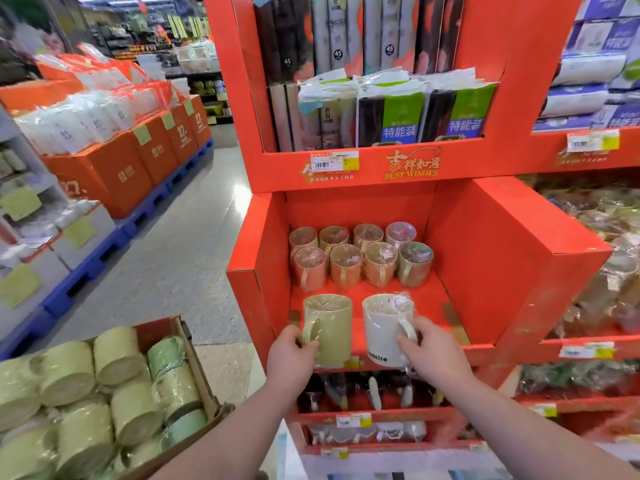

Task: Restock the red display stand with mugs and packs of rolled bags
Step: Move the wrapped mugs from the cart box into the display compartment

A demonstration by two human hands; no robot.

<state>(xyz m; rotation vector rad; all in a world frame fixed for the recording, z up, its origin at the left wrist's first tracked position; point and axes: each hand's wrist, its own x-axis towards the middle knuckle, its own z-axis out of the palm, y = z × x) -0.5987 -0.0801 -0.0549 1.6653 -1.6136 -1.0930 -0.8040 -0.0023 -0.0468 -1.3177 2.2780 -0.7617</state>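
My left hand (291,355) grips the green mug (330,327) by its handle and my right hand (433,351) grips the white mug (382,327) the same way, both at the front lip of the red display stand (512,258), middle shelf. I'd set them upright just ahead of the two rows of wrapped mugs (360,258), handles toward me like theirs. Legible: "ncise" on the white mug, "BEST WISHES" and "HAOKEXING" on the stand, "45" on the packs of rolled bags (391,109) above

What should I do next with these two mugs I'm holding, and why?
Probably move both forward and set them down on the bare front strip of the middle shelf. The left hand grips a green mug, the right hand a white mug; two rows of wrapped mugs fill the back.
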